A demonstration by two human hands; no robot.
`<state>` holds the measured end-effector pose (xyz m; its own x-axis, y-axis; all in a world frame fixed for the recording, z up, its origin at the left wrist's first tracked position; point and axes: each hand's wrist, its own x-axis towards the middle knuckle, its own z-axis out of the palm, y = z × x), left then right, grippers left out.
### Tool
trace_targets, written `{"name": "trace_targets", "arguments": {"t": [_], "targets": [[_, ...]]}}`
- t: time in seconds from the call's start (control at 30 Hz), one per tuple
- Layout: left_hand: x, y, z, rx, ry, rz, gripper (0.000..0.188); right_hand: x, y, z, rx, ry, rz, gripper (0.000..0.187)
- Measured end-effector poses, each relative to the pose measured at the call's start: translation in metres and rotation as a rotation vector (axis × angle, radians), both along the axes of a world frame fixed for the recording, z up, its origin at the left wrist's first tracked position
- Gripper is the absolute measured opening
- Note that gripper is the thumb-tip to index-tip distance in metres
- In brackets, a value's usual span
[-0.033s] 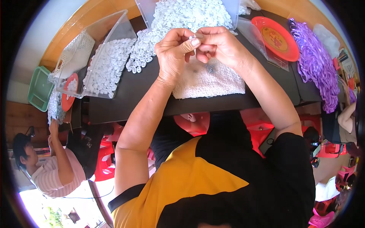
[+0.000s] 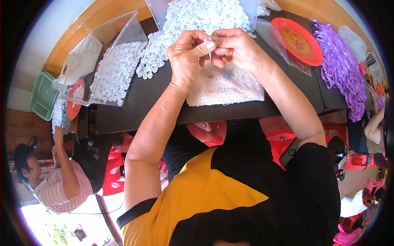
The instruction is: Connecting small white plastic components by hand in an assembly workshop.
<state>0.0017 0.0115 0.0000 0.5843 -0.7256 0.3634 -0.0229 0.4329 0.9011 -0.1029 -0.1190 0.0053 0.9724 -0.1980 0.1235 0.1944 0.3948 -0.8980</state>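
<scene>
My left hand (image 2: 185,55) and my right hand (image 2: 240,48) meet above the near side of a heap of small white plastic pieces. Both are closed, thumbs and fingertips pinched together around a small white piece (image 2: 210,55). Most of that piece is hidden by the fingers, so its exact form cannot be made out. Under the hands, a folded white towel (image 2: 225,88) with greyish smudges lies on the dark table (image 2: 143,110). Just beyond them stands a clear plastic bin (image 2: 253,16) full of white oval pieces (image 2: 205,16), some spilled to its left.
At left, a tilted clear bin (image 2: 119,39) holds more white pieces, near a green basket (image 2: 37,96) and a red dish (image 2: 75,104). At right lie a red plate (image 2: 297,41) and purple ribbons (image 2: 338,69). Another person (image 2: 61,180) works at far left.
</scene>
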Motion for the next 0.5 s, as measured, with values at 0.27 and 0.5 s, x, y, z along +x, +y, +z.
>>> {"name": "trace_targets", "arguments": {"t": [0.27,0.5], "targets": [[0.002,0.000,-0.005,-0.035,-0.012,-0.019,0.016,-0.002,0.003,0.005,-0.056,-0.017,0.000,0.023],[0.000,-0.003,-0.004,-0.042,-0.113,0.065,0.020,-0.005,-0.007,0.010,-0.376,0.043,-0.145,0.030]]}}
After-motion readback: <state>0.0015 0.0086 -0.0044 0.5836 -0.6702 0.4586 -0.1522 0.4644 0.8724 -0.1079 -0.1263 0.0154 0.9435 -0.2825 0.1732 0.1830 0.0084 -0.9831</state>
